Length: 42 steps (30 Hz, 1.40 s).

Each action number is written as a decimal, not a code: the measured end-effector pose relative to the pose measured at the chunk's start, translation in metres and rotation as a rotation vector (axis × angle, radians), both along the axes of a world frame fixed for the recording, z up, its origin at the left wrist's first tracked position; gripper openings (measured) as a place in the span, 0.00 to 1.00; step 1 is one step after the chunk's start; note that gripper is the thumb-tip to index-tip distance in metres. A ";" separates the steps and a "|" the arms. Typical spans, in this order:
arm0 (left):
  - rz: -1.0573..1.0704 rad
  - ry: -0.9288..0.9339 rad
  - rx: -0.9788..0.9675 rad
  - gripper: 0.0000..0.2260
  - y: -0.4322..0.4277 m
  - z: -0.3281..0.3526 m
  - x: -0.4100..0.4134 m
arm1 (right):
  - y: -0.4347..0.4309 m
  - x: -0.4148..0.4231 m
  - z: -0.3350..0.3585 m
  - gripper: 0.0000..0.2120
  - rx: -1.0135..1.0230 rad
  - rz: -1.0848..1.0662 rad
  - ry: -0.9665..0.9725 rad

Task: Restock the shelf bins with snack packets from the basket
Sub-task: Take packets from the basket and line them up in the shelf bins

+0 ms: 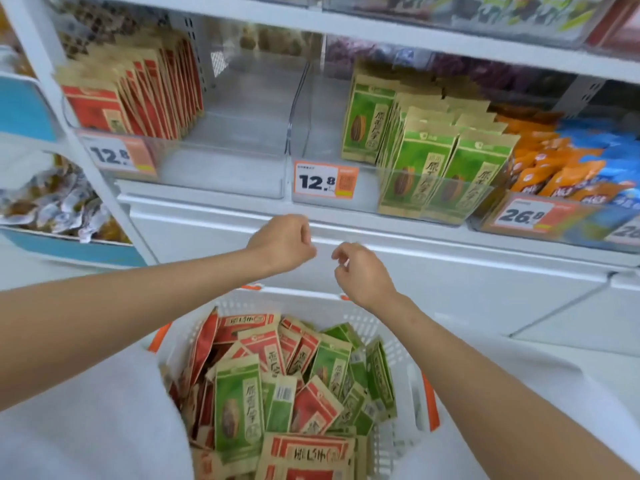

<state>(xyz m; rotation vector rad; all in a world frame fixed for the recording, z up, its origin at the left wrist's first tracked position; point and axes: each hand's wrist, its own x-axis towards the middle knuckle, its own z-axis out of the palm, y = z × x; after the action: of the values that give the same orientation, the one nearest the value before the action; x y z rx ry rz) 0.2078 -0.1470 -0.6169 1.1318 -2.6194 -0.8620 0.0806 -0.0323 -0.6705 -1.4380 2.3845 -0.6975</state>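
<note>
Bright, even white light with barely a shadow; the middle price tag [325, 180] reads sharp; shelves [381, 32] above it and wrapped snacks [59, 206] far left of it blur; the basket [304, 299] below it is slightly soft; shelf lines bow towards the edges.

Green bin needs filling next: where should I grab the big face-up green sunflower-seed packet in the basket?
Pinch the green sunflower-seed packet by its kraft top strip, coming from above on the shelf side: it lies flat, face up atop the pile in the basket, that edge apparently uncovered.
</note>
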 end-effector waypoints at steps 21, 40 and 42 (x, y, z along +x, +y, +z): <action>-0.329 -0.399 0.214 0.12 -0.012 -0.085 0.048 | 0.018 0.053 -0.084 0.07 0.703 0.196 -0.167; 0.055 0.159 0.794 0.07 -0.051 -0.045 0.062 | -0.020 0.023 0.006 0.19 -0.062 -0.170 -0.956; 0.047 0.205 0.817 0.08 -0.052 -0.040 0.067 | -0.019 0.031 0.004 0.20 -0.006 -0.113 -0.925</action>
<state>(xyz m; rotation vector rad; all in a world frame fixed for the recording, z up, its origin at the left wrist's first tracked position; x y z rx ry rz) 0.2744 -0.1991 -0.6567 1.1453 -2.0767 -2.0078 0.1117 -0.0511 -0.6663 -0.7134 1.7166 -1.0916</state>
